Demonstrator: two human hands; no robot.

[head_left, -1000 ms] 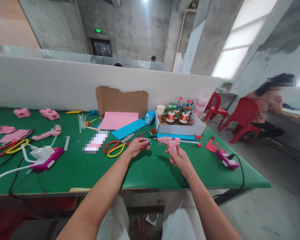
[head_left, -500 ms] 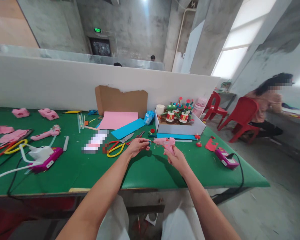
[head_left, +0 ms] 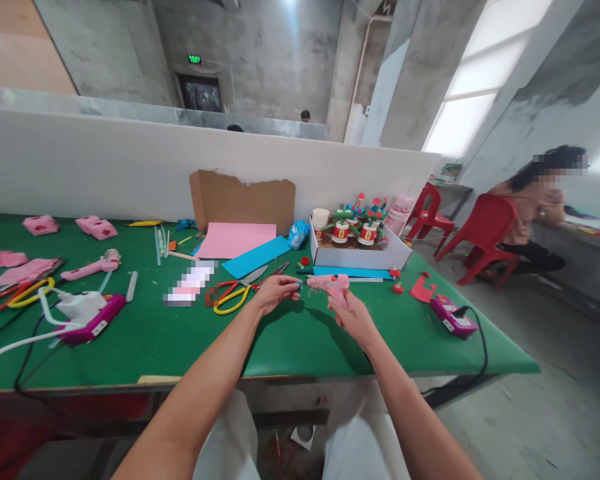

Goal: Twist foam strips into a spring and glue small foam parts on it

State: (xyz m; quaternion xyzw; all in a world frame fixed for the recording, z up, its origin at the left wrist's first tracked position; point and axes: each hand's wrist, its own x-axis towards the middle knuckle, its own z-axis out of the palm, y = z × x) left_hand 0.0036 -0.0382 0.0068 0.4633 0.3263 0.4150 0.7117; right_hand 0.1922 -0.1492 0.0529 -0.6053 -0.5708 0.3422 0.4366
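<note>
My right hand [head_left: 351, 316] is wrapped round the handle of a pink hot glue gun [head_left: 330, 285], its nozzle pointing left. Close to that nozzle, my left hand [head_left: 276, 294] pinches a small blue piece [head_left: 299, 285], too small to make out fully. Both hands are above the green table [head_left: 300, 347]. Just left of my left hand lie scissors with red and yellow handles [head_left: 234, 299]. Behind the hands are a dark green coil [head_left: 305, 271], a red ring [head_left: 305, 261] and a blue paper strip [head_left: 353, 273].
A white box [head_left: 360, 259] with several decorated paper-cup figures stands at the back right. Purple power strips [head_left: 454, 316] with cables lie at both sides. Pink paper [head_left: 239, 240] and a blue sheet [head_left: 257, 257] lie mid-table. A person [head_left: 535, 203] sits far right.
</note>
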